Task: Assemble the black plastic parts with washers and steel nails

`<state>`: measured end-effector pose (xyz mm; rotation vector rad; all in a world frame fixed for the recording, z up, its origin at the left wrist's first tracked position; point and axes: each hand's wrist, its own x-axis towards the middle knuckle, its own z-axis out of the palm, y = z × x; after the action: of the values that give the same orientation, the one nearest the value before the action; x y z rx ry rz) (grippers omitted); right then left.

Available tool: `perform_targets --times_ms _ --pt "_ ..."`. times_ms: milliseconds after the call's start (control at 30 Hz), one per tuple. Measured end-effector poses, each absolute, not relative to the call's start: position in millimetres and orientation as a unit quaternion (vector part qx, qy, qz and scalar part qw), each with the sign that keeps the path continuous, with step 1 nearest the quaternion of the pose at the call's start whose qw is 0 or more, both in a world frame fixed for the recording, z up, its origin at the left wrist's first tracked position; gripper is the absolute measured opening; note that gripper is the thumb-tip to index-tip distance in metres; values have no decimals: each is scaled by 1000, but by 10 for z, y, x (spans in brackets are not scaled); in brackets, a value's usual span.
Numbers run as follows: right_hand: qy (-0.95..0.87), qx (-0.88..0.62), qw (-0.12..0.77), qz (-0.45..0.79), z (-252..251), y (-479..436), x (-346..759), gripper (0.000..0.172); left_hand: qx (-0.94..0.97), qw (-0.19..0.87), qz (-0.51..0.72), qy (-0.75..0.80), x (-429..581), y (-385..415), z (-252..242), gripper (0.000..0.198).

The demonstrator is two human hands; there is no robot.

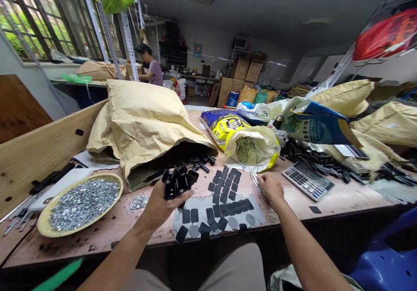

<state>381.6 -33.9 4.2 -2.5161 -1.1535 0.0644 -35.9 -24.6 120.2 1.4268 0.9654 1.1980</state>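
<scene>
We can read almost nothing here. The yellow and blue bag (224, 124) on the counter (342, 200) carries a dark round emblem and printed characters, but they are too blurred for us to make out. The blue and green sack (312, 128) beside it bears a row of large pale characters, which we cannot read with any certainty. The calculator (308, 180) shows rows of keys whose markings are too small for us. The blue sign (197, 50) on the far wall is illegible.
</scene>
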Motion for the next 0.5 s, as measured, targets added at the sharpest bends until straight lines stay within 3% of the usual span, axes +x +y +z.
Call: perform_targets --times_ms 233,500 --pt "-381 -895 219 75 -27 -150 3929 23 453 615 511 394 -406 -179 1188 33" --pt "-391 -804 447 28 188 -174 3741 25 401 665 500 385 -427 -159 1175 32"
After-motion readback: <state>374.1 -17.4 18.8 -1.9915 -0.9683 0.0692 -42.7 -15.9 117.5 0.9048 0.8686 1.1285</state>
